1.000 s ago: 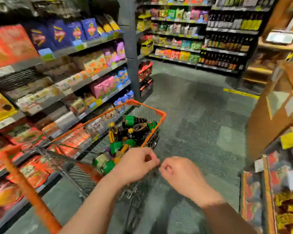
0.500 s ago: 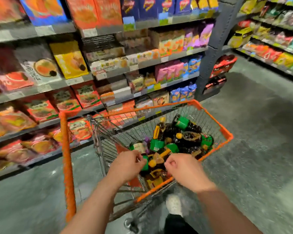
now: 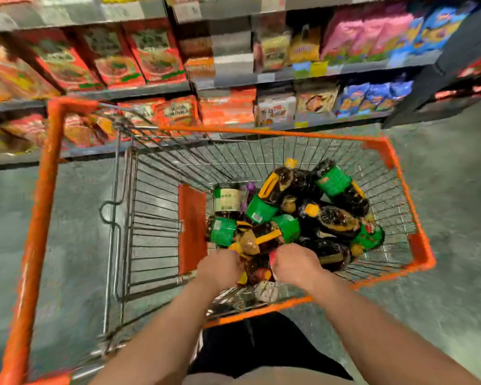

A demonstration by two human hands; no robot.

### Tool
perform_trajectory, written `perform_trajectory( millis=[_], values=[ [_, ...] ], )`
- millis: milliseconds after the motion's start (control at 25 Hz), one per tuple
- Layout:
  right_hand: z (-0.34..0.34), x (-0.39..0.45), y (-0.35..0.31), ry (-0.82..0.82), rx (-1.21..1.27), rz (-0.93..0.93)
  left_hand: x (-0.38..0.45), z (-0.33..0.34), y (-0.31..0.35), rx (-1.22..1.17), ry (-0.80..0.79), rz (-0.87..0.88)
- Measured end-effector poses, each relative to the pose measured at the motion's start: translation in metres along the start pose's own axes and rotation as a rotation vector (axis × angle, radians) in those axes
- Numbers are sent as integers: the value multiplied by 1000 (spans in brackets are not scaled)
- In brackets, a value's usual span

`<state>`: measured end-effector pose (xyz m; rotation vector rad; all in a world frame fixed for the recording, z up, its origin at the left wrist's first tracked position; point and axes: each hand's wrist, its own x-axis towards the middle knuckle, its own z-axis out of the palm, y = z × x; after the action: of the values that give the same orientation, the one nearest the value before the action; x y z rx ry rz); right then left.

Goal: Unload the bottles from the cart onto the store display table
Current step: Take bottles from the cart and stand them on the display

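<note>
Bottles (image 3: 295, 218) all lie in the cart (image 3: 417, 245); we reach in, both hands' (image 3: 220, 266) (image 3: 296, 263) grip unclear.

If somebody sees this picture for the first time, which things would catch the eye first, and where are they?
First, the heap of dark bottles with green labels and yellow caps, lying jumbled in the wire cart with its bright orange rim, at the centre. Next, the left hand and right hand, low in the basket at the near edge of the heap. Behind, shelves of red and pink snack packs fill the top.
</note>
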<state>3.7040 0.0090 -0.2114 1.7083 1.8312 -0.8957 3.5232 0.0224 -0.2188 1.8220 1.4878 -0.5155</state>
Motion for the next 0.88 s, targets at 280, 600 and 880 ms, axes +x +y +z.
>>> perform_trajectory(
  millis=[280, 600, 880],
  values=[
    [48, 58, -15, -135, -185, 26, 32, 41, 0, 35, -261, 48],
    [69, 82, -25, -311, -271, 19, 35, 39, -18, -57, -163, 32],
    [32, 59, -54, -182, -128, 19, 21, 7, -29, 28, -120, 94]
  ],
)
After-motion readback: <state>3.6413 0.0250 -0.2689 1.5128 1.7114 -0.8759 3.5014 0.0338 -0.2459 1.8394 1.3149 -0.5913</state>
